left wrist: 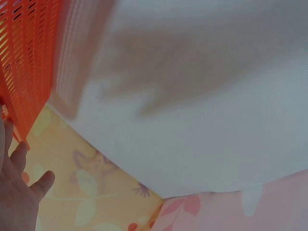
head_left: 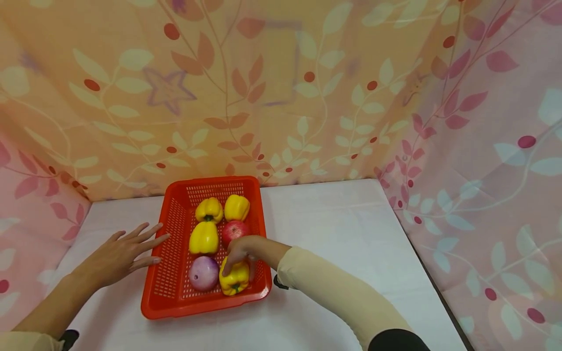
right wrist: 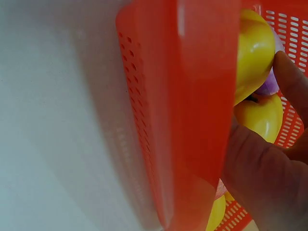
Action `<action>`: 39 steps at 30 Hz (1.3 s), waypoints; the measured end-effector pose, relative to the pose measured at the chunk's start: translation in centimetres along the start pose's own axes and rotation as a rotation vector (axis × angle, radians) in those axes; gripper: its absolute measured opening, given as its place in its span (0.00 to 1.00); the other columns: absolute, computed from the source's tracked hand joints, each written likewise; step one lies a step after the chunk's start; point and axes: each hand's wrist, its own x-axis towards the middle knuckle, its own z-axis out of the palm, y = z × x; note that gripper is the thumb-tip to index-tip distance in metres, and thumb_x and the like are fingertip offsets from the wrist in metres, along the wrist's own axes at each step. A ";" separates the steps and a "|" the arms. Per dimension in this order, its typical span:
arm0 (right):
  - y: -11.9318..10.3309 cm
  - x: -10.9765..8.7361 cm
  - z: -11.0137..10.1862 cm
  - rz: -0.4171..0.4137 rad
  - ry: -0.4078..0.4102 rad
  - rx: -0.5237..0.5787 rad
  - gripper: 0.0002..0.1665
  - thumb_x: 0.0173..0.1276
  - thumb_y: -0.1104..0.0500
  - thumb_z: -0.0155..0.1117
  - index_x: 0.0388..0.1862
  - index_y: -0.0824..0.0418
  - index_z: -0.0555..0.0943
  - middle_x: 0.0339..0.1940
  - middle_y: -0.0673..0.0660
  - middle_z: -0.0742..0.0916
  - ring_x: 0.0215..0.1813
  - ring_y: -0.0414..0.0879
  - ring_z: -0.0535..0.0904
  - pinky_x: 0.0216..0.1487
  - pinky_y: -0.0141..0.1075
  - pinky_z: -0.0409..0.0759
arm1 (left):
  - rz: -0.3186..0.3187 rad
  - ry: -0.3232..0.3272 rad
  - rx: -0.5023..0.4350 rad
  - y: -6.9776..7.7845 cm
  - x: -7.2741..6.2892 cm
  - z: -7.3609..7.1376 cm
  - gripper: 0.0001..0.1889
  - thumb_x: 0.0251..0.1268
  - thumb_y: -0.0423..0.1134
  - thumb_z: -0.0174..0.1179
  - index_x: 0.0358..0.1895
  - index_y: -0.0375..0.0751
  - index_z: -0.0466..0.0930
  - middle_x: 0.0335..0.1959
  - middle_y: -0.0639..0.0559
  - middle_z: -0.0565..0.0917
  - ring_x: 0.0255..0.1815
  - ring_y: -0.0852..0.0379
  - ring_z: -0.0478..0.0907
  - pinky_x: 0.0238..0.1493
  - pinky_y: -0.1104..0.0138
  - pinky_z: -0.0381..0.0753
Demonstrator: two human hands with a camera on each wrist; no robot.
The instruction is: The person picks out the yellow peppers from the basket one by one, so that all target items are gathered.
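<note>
A red plastic basket (head_left: 193,311) with slotted walls holds several yellow bell peppers, a round purple vegetable (head_left: 204,274) and a round red fruit (head_left: 234,231). My right hand (head_left: 244,247) reaches over the right rim and grips the yellow bell pepper (head_left: 235,283) in the near right corner, thumb and fingers on either side. Beside the basket's left rim, my left hand (head_left: 118,256) spreads its straight fingers, tips at the rim. Farther in lie a yellow bell pepper (head_left: 204,238) at the middle left and two more at the back, a left pepper (head_left: 209,210) and a right pepper (head_left: 237,208).
The basket stands on a white-covered table (head_left: 333,234). Behind it hangs a yellow leaf-patterned curtain (head_left: 281,97), close to the basket's far edge. Pink patterned cloth (head_left: 483,195) borders the right side, and similar cloth (head_left: 30,209) the left.
</note>
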 end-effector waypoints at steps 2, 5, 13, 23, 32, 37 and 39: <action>-0.1 0.0 0.1 0.010 0.005 -0.007 0.31 0.59 0.62 0.75 0.59 0.65 0.73 0.44 0.59 0.78 0.45 0.57 0.80 0.42 0.56 0.85 | 0.005 0.005 0.007 0.0 0.0 0.1 0.35 0.66 0.63 0.58 0.73 0.54 0.69 0.75 0.40 0.64 0.75 0.32 0.55 0.62 0.26 0.56; -0.2 -0.1 0.2 0.019 0.008 -0.016 0.29 0.59 0.62 0.75 0.57 0.65 0.74 0.43 0.59 0.78 0.44 0.56 0.80 0.42 0.55 0.86 | 0.010 0.010 0.016 0.0 0.0 0.1 0.35 0.66 0.63 0.58 0.74 0.55 0.68 0.75 0.40 0.64 0.75 0.32 0.55 0.62 0.26 0.56; -0.1 -0.8 -0.9 -0.036 -0.041 -0.016 0.24 0.62 0.60 0.74 0.54 0.66 0.77 0.43 0.60 0.81 0.42 0.56 0.82 0.45 0.55 0.85 | 0.012 0.017 0.012 0.0 0.0 0.0 0.35 0.66 0.63 0.58 0.73 0.55 0.68 0.75 0.40 0.64 0.76 0.33 0.54 0.61 0.26 0.56; -0.5 -2.3 -3.3 -0.126 -0.070 0.070 0.33 0.61 0.59 0.74 0.64 0.62 0.73 0.48 0.59 0.80 0.47 0.54 0.82 0.44 0.55 0.86 | 0.013 0.018 0.030 0.0 -0.1 0.1 0.35 0.66 0.63 0.58 0.74 0.56 0.68 0.75 0.40 0.65 0.75 0.32 0.56 0.61 0.26 0.57; -1.3 -4.9 -6.3 -0.266 -0.047 0.173 0.42 0.65 0.57 0.72 0.75 0.59 0.65 0.55 0.58 0.78 0.50 0.54 0.82 0.50 0.57 0.83 | -0.005 0.004 0.018 0.2 -0.1 0.0 0.35 0.66 0.63 0.58 0.74 0.55 0.68 0.75 0.39 0.65 0.74 0.31 0.57 0.62 0.26 0.56; -0.5 -6.4 -8.8 -0.413 0.002 0.177 0.42 0.67 0.57 0.70 0.77 0.57 0.63 0.64 0.60 0.73 0.55 0.54 0.80 0.51 0.57 0.83 | -0.006 0.007 0.012 0.2 -0.1 0.0 0.35 0.66 0.63 0.58 0.74 0.55 0.68 0.75 0.40 0.65 0.74 0.31 0.57 0.62 0.26 0.56; 0.1 -7.0 -10.0 -0.474 0.035 0.184 0.42 0.67 0.57 0.69 0.77 0.55 0.62 0.69 0.60 0.71 0.59 0.55 0.78 0.51 0.57 0.83 | -0.006 0.008 0.011 0.2 -0.1 0.0 0.35 0.66 0.63 0.58 0.74 0.55 0.68 0.75 0.40 0.64 0.74 0.31 0.56 0.62 0.26 0.56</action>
